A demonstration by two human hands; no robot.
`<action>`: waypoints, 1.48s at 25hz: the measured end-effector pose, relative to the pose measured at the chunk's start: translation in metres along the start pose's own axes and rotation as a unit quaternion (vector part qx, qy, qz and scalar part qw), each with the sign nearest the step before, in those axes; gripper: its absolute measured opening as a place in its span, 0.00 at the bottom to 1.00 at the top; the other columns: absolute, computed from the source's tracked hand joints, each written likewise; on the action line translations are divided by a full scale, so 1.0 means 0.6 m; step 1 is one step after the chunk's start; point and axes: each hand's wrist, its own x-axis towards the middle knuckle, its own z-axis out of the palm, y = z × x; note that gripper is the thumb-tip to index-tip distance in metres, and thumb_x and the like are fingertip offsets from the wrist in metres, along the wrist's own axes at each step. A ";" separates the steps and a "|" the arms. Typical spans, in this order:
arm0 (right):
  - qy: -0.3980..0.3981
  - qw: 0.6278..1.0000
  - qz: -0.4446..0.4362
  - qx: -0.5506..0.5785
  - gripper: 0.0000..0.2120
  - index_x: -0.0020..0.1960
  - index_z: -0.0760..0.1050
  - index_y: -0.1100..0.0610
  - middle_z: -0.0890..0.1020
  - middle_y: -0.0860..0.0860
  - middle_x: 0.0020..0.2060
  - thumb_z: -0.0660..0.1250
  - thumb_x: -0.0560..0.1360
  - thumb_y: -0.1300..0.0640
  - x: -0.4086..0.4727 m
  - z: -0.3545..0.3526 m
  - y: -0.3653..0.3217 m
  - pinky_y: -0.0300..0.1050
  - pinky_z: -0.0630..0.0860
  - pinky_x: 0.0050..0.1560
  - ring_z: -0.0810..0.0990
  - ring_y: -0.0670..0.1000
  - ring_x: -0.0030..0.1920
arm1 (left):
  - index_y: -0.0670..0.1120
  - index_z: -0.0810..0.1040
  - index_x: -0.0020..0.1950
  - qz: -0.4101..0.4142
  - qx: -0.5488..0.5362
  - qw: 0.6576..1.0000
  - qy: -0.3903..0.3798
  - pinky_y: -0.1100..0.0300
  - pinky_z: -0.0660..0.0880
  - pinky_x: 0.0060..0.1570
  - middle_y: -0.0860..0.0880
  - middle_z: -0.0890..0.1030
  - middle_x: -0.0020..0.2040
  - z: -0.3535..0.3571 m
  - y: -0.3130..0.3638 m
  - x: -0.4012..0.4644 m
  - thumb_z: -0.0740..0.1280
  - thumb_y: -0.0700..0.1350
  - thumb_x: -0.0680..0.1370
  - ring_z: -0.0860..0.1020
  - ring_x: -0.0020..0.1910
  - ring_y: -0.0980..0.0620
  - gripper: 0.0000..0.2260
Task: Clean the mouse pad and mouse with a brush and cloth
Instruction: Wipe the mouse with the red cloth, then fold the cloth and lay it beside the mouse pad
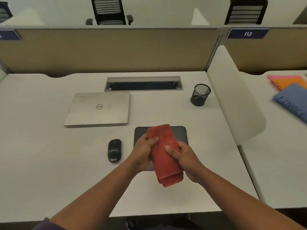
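Folded red cloth [165, 153] in left hand [143, 151] and right hand [186, 159], above mouse pad [180, 134]

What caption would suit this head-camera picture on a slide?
Both hands hold a folded red cloth above the mouse pad, the mouse beside it.

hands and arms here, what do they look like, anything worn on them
Both forearms are bare from wrist to well up the arm. The left hand and right hand wear no gloves, and no rings, watch or bracelet show. At the bottom left edge of the head view a bit of purple sleeve covers the left upper arm. No sleeve is in view on the right arm.
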 end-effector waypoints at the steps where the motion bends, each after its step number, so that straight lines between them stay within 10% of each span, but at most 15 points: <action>1: -0.024 0.999 0.021 0.022 0.24 0.64 0.76 0.52 0.85 0.52 0.56 0.77 0.71 0.46 0.000 -0.030 0.001 0.52 0.82 0.54 0.85 0.54 0.56 | 0.45 0.77 0.65 -0.005 -0.001 1.000 0.006 0.48 0.82 0.46 0.41 0.84 0.57 0.023 -0.005 0.017 0.65 0.41 0.82 0.84 0.53 0.42 0.12; 5: -0.101 0.992 0.077 0.003 0.27 0.68 0.72 0.50 0.84 0.52 0.59 0.77 0.72 0.53 -0.004 -0.163 0.005 0.58 0.81 0.57 0.83 0.56 0.59 | 0.46 0.77 0.66 -0.029 0.016 0.999 0.001 0.46 0.82 0.52 0.43 0.85 0.57 0.133 -0.029 0.076 0.64 0.41 0.83 0.84 0.56 0.43 0.11; 15: 0.045 0.996 0.072 0.021 0.22 0.66 0.71 0.46 0.85 0.46 0.52 0.71 0.76 0.59 0.046 -0.394 0.028 0.47 0.82 0.45 0.85 0.50 0.51 | 0.55 0.72 0.65 -0.036 0.188 0.981 -0.016 0.56 0.82 0.43 0.48 0.82 0.56 0.342 -0.086 0.195 0.63 0.30 0.79 0.84 0.49 0.52 0.23; 23: 0.098 0.987 0.039 -0.120 0.37 0.74 0.59 0.40 0.78 0.44 0.59 0.70 0.72 0.62 0.056 -0.432 0.063 0.48 0.82 0.53 0.80 0.47 0.56 | 0.55 0.52 0.82 0.039 0.366 0.930 -0.015 0.65 0.78 0.49 0.51 0.63 0.78 0.354 -0.131 0.241 0.71 0.34 0.76 0.80 0.58 0.55 0.42; 27: 0.124 0.934 -0.012 -0.334 0.47 0.80 0.48 0.47 0.60 0.50 0.72 0.75 0.71 0.52 0.059 -0.427 0.066 0.43 0.77 0.56 0.74 0.51 0.59 | 0.56 0.56 0.82 0.163 0.605 0.778 -0.046 0.59 0.63 0.71 0.55 0.48 0.82 0.345 -0.146 0.230 0.74 0.46 0.77 0.60 0.78 0.51 0.39; 31: 0.122 0.796 -0.074 -0.588 0.43 0.81 0.44 0.51 0.42 0.53 0.80 0.61 0.76 0.37 0.066 -0.422 0.071 0.55 0.70 0.70 0.56 0.60 0.77 | 0.53 0.48 0.83 0.186 0.776 0.594 -0.106 0.47 0.49 0.79 0.52 0.40 0.83 0.336 -0.161 0.225 0.64 0.66 0.77 0.40 0.81 0.47 0.41; 37: -0.036 0.771 -0.051 -0.634 0.49 0.80 0.31 0.55 0.28 0.53 0.77 0.57 0.75 0.35 0.087 -0.437 0.088 0.55 0.43 0.78 0.30 0.56 0.78 | 0.55 0.42 0.83 0.135 0.807 0.563 -0.113 0.47 0.42 0.77 0.54 0.37 0.82 0.325 -0.159 0.240 0.67 0.66 0.75 0.36 0.80 0.44 0.46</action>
